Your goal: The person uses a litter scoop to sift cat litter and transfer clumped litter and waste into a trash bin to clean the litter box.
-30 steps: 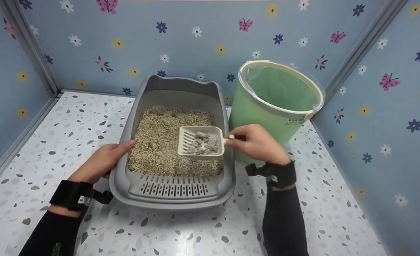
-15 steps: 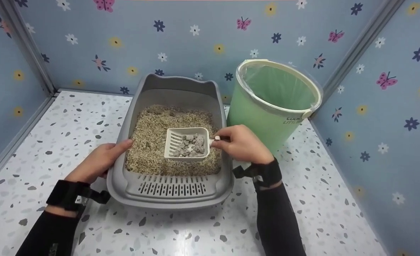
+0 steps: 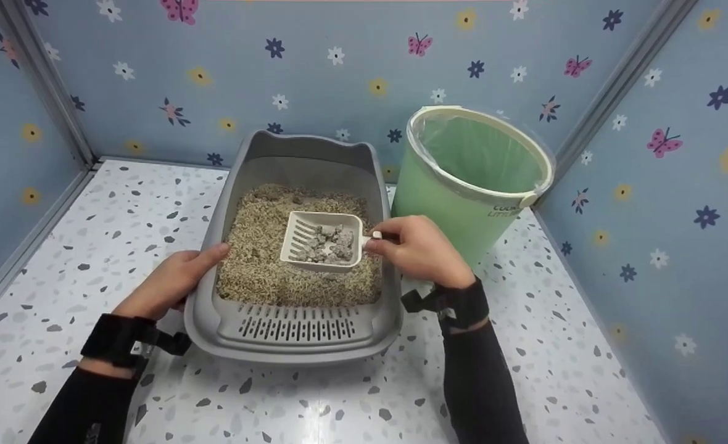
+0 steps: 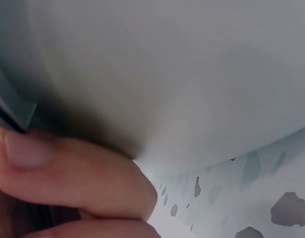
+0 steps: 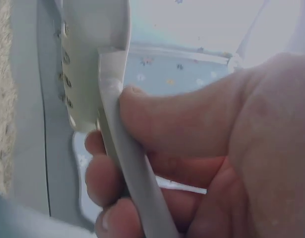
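Observation:
A white slotted litter scoop (image 3: 292,237) holds grey clumps (image 3: 333,242) above the litter (image 3: 256,246) in a grey litter box (image 3: 314,351). My right hand (image 3: 422,250) grips the scoop by its handle; in the right wrist view the thumb and curled fingers wrap the handle (image 5: 135,173). With the thumb over the left rim and the fingers bent beneath it, my left hand (image 3: 169,280) holds the litter box. The left wrist view shows those curled fingers (image 4: 92,178) against the box's outer wall (image 4: 192,89).
A green bin (image 3: 447,203) with a clear liner stands close to the right of the litter box. Patterned panels (image 3: 314,74) rise behind and at both sides. Beneath everything lies a speckled white floor (image 3: 277,407).
The right hand has moved the scoop left over the litter, and in the last half second the scoop has tilted or risen slightly. The left hand keeps its hold on the rim.

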A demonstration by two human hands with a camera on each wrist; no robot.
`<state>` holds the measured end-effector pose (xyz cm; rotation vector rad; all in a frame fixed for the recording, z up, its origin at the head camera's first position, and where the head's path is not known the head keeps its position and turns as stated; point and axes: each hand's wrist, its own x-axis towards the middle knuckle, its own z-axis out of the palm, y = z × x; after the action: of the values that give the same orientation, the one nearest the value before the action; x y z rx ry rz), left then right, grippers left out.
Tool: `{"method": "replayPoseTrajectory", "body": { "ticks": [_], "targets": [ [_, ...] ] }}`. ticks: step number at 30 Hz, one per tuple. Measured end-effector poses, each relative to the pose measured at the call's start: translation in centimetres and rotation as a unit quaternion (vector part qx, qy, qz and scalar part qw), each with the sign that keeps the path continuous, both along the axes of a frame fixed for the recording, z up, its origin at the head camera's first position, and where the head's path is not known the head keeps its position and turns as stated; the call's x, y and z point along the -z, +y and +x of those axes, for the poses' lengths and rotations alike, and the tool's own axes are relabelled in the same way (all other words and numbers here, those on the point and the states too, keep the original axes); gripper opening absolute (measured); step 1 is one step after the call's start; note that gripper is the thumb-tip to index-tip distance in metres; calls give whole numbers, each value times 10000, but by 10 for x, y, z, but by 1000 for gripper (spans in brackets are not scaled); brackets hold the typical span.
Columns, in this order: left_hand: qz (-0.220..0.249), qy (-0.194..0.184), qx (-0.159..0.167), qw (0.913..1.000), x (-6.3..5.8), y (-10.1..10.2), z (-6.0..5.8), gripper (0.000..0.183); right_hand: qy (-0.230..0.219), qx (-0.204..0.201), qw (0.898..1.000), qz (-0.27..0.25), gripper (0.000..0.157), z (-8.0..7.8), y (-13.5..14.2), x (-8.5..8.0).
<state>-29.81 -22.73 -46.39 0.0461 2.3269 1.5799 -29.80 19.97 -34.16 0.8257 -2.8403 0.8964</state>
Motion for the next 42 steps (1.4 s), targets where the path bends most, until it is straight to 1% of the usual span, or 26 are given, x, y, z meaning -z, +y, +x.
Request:
{"method": "replayPoseTrajectory", "body": {
  "ticks": [3,7,11,13,15,19,24,27,30,36,39,42],
  "targets": [
    [1,-4,17,10000,1,-1,1,88,59,22,10000,-50,23,2,-1,-11],
    [45,-38,24,10000,0,-1,2,85,251,201,9992,-231,24,4,6,-35],
    [65,-42,54,10000,-2,0,2,85,294,687,9966,-348,27,7,21,-65],
    [33,-29,66,10000,-2,0,1,86,345,990,9941,-287,27,7,28,-80],
    [22,-34,50,10000,-2,0,1,86,402,1253,9912,-170,31,6,35,-94],
    [25,-14,32,10000,0,-1,1,86,540,1692,9841,-22,32,4,49,-118],
    [7,57,5,10000,0,0,0,86,403,2147,9757,146,36,-1,68,-142],
    [19,75,-4,10000,1,1,0,86,395,2322,9714,295,40,-8,81,-149],
    [16,77,0,10000,0,-1,0,87,433,2485,9664,483,42,-17,91,-152],
    [25,71,-18,10000,0,-1,0,88,247,2697,9591,819,40,-33,108,-147],
    [36,73,-26,10000,0,-1,0,88,98,2780,9556,968,39,-37,114,-145],
    [28,63,-23,10000,0,-1,0,88,105,2829,9525,1121,36,-40,117,-143]
  ]
}}
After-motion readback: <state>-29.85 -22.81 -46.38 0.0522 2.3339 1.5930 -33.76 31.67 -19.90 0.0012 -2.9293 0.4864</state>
